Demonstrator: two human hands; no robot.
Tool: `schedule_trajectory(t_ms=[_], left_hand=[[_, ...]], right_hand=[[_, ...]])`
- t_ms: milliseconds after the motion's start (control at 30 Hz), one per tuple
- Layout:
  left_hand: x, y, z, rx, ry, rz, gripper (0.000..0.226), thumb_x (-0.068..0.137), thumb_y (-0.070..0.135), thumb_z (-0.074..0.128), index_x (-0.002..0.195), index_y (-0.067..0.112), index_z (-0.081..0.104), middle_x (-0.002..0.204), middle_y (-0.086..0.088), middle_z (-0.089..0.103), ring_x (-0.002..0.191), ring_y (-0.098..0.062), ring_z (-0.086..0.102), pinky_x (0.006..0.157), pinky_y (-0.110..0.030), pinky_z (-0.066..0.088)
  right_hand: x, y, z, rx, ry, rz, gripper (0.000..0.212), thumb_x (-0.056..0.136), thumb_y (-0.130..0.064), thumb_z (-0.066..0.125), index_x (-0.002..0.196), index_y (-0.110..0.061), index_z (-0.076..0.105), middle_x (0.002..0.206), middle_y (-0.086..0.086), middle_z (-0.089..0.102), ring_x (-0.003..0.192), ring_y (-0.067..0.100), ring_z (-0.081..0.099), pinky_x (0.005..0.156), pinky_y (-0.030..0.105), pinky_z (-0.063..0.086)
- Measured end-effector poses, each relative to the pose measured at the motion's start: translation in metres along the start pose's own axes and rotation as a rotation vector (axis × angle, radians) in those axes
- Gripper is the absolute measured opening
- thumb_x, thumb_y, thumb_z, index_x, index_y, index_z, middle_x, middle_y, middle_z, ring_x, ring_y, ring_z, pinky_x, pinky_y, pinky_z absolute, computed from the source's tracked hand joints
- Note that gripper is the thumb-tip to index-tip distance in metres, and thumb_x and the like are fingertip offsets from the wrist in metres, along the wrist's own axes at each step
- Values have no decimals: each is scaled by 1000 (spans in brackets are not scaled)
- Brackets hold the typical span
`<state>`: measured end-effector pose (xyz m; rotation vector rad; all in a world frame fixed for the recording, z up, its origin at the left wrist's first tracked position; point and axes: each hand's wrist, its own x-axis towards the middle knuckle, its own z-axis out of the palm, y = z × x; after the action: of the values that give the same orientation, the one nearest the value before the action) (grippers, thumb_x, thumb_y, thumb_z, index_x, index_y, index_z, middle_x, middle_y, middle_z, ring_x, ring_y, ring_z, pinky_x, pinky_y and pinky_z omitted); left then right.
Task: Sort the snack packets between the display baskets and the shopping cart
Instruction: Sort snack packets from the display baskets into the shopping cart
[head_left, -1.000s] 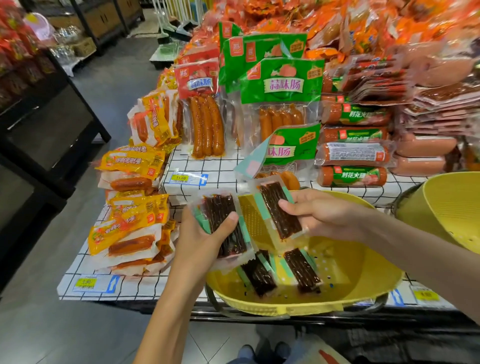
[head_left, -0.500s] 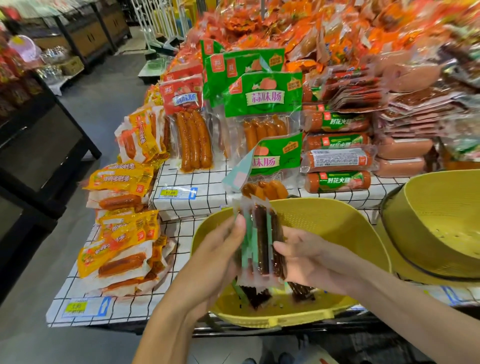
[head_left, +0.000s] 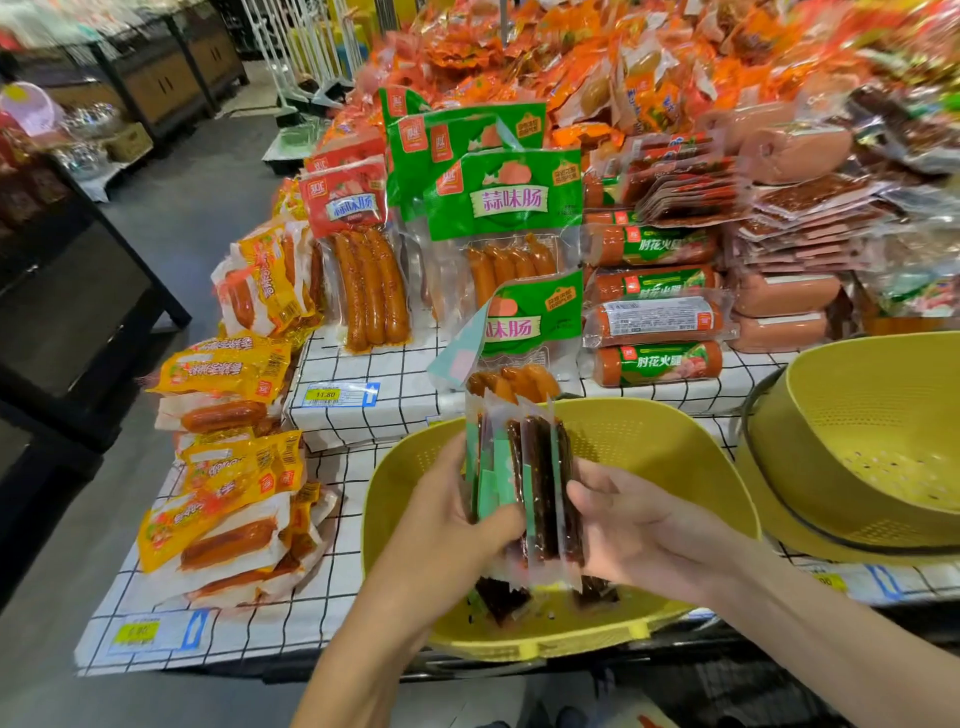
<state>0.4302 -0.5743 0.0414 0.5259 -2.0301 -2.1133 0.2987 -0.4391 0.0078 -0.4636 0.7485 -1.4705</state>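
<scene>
I hold the clear snack packets of dark strips (head_left: 535, 483) upright over the yellow perforated plastic basket (head_left: 675, 457).
My left hand (head_left: 441, 525) grips their left edge; my right hand (head_left: 628, 535) clasps the right edge.

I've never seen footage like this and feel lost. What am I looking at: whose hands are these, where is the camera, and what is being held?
There is no machine: a person wears a camera on the head, looking forward and down, so this single picture shows their own two arms. The left hand and right hand together hold a stack of dark snack packets upright above a yellow basket, where a few more packets lie. A second yellow basket stands to the right. Behind, a table with a checked cloth carries bagged sausages and other packed meats.
</scene>
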Motion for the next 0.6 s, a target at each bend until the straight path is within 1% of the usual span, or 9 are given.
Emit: schedule_trajectory(t_ms=[33,100,200,267,333,367,433,500,600], left_hand=[[2,-1,4,44,18,16,48,82,-10,63,118,21,55,104,3,72,98,-13,69,79,-29,58],[5,-4,10,86,77,39,44,81,-9,65,114,18,56,100,6,72,95,-11,69,77,-27,58],[7,-9,16,79,231,99,40,75,3,69,110,16,56,95,1,73,91,-16,69,76,-30,57],[8,-8,17,83,283,131,41,73,6,72,107,21,56,93,4,73,88,-14,70,73,-29,58],[9,-4,16,86,260,147,44,74,-1,77,103,25,57,91,9,74,83,-10,71,64,-22,57],[9,-3,15,75,230,147,45,71,1,80,103,25,58,90,9,74,82,-10,72,62,-21,56],[9,0,13,41,169,119,51,59,18,86,103,24,61,91,6,75,80,-11,73,61,-23,57],[8,0,13,-19,113,70,58,48,32,85,102,26,63,91,5,76,79,-11,73,59,-21,56],[8,1,11,-90,-14,24,48,56,47,75,100,29,66,96,9,75,90,-6,71,64,-14,54]], right_hand=[[-1,0,1,-33,21,2,57,91,-12,52,144,-2,32,145,23,40,135,36,37,113,52,26],[-4,1,1,-54,57,-8,59,89,-12,55,143,-3,33,144,23,41,135,36,38,114,56,23],[-11,-1,2,-52,125,-62,56,89,-7,52,143,-7,35,142,23,44,133,37,41,111,59,26],[-17,-2,3,-62,147,-106,51,94,-2,46,143,-10,36,143,22,43,133,38,41,110,61,28],[-23,-1,5,-55,165,-139,49,96,0,44,143,-10,36,143,21,44,133,37,41,108,61,30],[-25,1,6,-48,180,-152,49,95,-1,46,143,-10,37,142,21,45,133,36,42,108,60,31],[-30,6,9,-21,211,-177,52,92,-3,54,141,-10,39,139,19,49,130,34,46,106,57,36],[-34,13,14,17,235,-211,53,89,-5,59,138,-7,42,136,19,52,126,33,50,100,52,44],[-44,23,22,63,282,-287,53,86,-7,63,136,-3,45,136,23,50,125,35,51,95,46,49]])
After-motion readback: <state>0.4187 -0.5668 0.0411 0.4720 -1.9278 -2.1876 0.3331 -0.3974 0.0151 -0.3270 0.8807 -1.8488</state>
